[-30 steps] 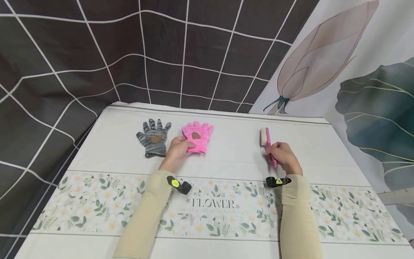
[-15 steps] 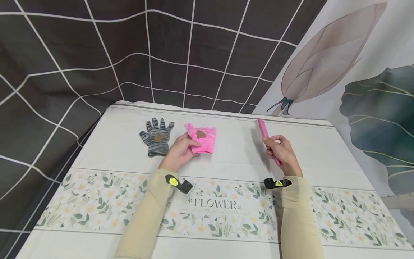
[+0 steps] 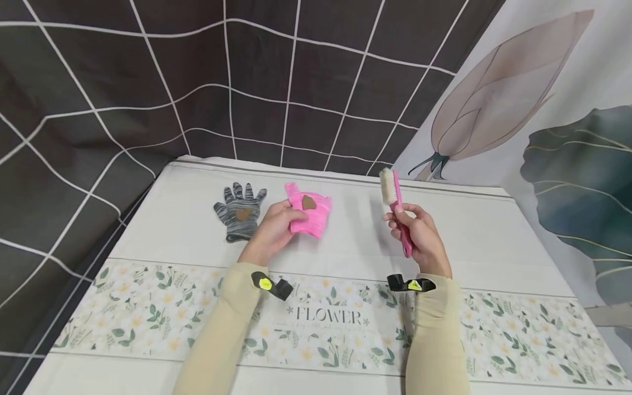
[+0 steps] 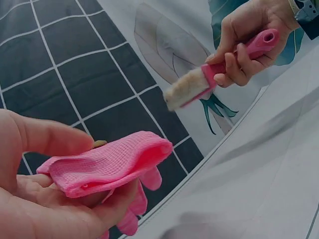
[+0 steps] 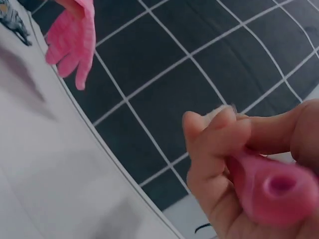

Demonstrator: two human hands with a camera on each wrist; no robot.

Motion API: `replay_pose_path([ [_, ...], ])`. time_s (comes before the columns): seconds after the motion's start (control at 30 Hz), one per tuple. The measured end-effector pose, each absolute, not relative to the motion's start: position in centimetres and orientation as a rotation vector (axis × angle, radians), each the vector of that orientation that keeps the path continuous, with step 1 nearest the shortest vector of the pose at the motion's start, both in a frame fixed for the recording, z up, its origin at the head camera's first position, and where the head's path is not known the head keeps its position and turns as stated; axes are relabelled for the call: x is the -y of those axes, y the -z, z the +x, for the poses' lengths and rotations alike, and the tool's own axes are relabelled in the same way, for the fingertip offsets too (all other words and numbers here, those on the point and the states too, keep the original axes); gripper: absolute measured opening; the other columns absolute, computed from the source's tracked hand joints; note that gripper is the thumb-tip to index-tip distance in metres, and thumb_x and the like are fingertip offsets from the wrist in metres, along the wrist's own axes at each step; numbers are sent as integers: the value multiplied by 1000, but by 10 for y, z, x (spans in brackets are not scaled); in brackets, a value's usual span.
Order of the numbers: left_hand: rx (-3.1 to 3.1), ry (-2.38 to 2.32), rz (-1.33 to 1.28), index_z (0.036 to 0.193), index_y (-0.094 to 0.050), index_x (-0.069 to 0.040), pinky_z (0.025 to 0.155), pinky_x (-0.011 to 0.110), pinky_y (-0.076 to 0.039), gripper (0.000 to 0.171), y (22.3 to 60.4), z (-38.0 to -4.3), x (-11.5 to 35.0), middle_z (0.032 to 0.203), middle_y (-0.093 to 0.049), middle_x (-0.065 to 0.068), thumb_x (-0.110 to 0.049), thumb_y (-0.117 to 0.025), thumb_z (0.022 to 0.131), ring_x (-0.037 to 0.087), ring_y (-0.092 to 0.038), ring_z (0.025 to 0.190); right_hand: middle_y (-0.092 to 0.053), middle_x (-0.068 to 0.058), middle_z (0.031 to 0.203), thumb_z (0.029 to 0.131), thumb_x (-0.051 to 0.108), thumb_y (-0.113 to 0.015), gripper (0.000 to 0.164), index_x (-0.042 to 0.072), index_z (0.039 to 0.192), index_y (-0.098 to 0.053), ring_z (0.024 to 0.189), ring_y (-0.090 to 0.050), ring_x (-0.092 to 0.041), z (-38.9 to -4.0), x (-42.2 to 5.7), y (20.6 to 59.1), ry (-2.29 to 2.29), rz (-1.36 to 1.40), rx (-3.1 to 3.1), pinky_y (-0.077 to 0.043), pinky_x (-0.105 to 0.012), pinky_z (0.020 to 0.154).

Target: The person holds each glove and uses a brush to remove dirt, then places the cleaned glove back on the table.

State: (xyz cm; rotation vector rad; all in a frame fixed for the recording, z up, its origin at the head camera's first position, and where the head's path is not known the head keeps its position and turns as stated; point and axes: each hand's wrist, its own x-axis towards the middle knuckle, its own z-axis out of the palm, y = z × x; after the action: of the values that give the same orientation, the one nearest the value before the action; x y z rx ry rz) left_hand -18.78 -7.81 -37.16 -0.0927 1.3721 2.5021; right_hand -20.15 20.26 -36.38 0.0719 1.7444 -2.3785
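My left hand point(image 3: 270, 230) holds a pink knit glove point(image 3: 316, 218) by its cuff, thumb on the upper side and fingers beneath. A brown patch point(image 3: 309, 202) marks the glove's face. Its fingers droop below the hand in the left wrist view. Off to the right, my right hand point(image 3: 418, 233) grips the pink handle point(image 4: 262, 44) of a brush, whose cream bristles point(image 4: 187, 89) face left. Both the brush and the pink glove are lifted off the table, apart from each other. A grey striped glove point(image 3: 237, 225) with a brown patch lies flat beside my left hand.
A white cloth with a flower-print band point(image 3: 163, 312) covers the table point(image 3: 444, 219). Behind its back edge hangs a dark curtain point(image 3: 257, 71) with white grid lines. A light curtain with a leaf print point(image 3: 582, 192) hangs at the right.
The right hand has raised the brush, turned it so its bristles show to the left again, and moved slightly left. The left hand has lifted and tilted the pink glove, whose fingers now droop backward.
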Motion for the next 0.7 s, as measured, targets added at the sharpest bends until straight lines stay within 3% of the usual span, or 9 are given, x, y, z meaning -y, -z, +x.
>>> replay_pose_path([
  [0.13, -1300, -2563, -43, 104, -45, 14, 79, 30, -41, 27, 367, -188, 76, 107, -45, 17, 6, -46, 78, 20, -49, 89, -49, -10, 65, 87, 24, -43, 30, 2, 101, -29, 44, -34, -7, -201, -193, 361, 2413, 87, -1717, -27, -13, 33],
  [0.33, -1170, -2660, 128, 116, -34, 14, 87, 32, -35, 35, 360, -185, 74, 117, -37, 23, -6, -37, 87, 25, -42, 102, -48, -6, 56, 83, 37, -44, 42, 0, 100, -36, 36, -32, -8, -198, -176, 355, 2443, 60, -1899, -25, -15, 28],
  [0.53, -1198, -2647, 252, 123, -22, 12, 90, 34, -32, 39, 352, -179, 70, 122, -29, 26, -8, -29, 90, 29, -34, 111, -47, -10, 53, 81, 32, -52, 37, -4, 92, -50, 33, -32, -14, -188, -153, 344, 2439, -131, -2122, -25, -22, 25],
  [0.7, -1312, -2631, 255, 123, -23, 12, 89, 32, -33, 37, 345, -174, 67, 124, -30, 24, -4, -27, 90, 27, -35, 111, -51, -17, 65, 83, 19, -51, 26, 0, 100, -49, 38, -38, -22, -215, -149, 397, 2404, -493, -2160, -28, -28, 26],
])
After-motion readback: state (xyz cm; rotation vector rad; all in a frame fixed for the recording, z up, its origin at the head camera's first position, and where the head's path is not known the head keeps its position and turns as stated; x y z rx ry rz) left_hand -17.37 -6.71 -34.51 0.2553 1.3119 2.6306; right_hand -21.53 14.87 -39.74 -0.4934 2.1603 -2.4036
